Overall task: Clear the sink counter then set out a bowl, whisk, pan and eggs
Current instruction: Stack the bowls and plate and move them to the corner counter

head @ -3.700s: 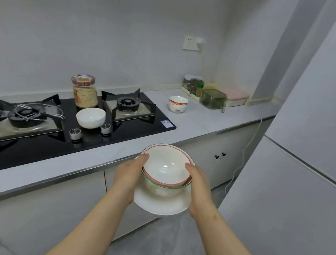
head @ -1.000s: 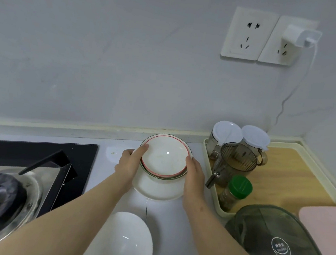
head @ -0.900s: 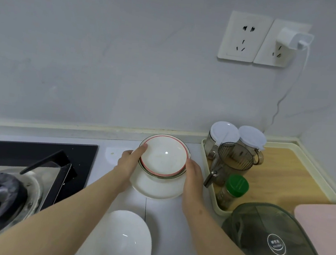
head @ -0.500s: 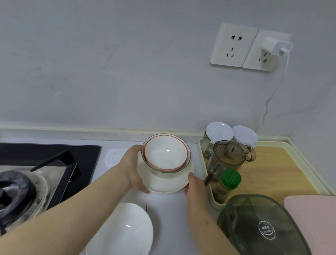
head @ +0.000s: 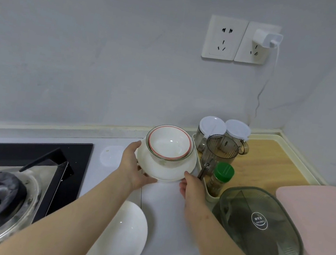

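White glazed ceramic makes up most of the stack under inspection: a shallow plate (head: 166,170) carries a clear glass bowl (head: 158,157), with a smaller red-rimmed bowl (head: 169,142) nested inside it. The stack sits at the rear of the worktop (head: 167,206), just beside the cream-rimmed tray (head: 296,157). Whether the plate rests fully on the surface cannot be confirmed.

The left hand (head: 134,165) holds the plate's left edge, thumb above the rim and fingers curled beneath. The right hand (head: 193,187) meets the front-right rim with fingers loosely bent; whether it grips cannot be told.

Assessment: this appears to be the clearing stage, with crockery being parked away from the sink, which is out of view. No whisk, pan or eggs are visible, so the setting-out looks not yet begun. A large, smooth white bowl (head: 122,236) lies nearer the camera and could serve. Glazed and glass surfaces look slippery; the nested bowls could shift if tilted.
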`<state>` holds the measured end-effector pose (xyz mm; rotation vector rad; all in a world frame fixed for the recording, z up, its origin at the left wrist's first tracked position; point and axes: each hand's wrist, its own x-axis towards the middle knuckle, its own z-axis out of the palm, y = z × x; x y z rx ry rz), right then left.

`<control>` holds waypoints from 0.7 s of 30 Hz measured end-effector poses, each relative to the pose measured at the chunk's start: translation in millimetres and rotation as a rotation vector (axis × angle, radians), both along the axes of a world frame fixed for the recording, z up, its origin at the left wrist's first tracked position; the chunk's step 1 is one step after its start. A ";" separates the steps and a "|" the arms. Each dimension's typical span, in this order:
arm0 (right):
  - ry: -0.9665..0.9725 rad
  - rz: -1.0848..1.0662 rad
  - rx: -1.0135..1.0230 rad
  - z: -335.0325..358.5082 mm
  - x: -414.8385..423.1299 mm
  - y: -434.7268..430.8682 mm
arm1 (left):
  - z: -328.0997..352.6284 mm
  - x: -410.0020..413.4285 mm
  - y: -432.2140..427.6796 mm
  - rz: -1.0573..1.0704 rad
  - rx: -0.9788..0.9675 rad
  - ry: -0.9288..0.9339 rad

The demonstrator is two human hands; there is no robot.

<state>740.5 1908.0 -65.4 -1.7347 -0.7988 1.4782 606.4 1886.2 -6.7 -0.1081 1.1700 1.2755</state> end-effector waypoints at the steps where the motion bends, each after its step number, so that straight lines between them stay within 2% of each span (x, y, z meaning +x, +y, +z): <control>1: 0.019 -0.009 -0.015 1.3 0.9 -0.5 | -0.5 1.3 -0.5 0.017 0.005 -0.018; 6: 0.136 -0.018 -0.003 6.4 1.5 -9.2 | -5.9 10.5 -6.8 0.038 0.088 -0.073; 9: 0.125 0.019 0.041 2.8 1.5 -12.9 | -7.6 11.4 -8.7 0.030 0.102 -0.060; 14: 0.103 0.052 0.074 -0.1 1.8 -13.7 | -13.4 -3.1 -9.5 -0.128 0.056 0.079; 18: 0.052 0.086 0.079 3.8 5.2 -22.1 | -13.9 -18.7 -14.5 -0.155 0.056 0.124; 21: 0.025 0.124 0.047 6.8 8.1 -30.0 | -5.4 -21.3 -21.6 -0.196 0.053 0.270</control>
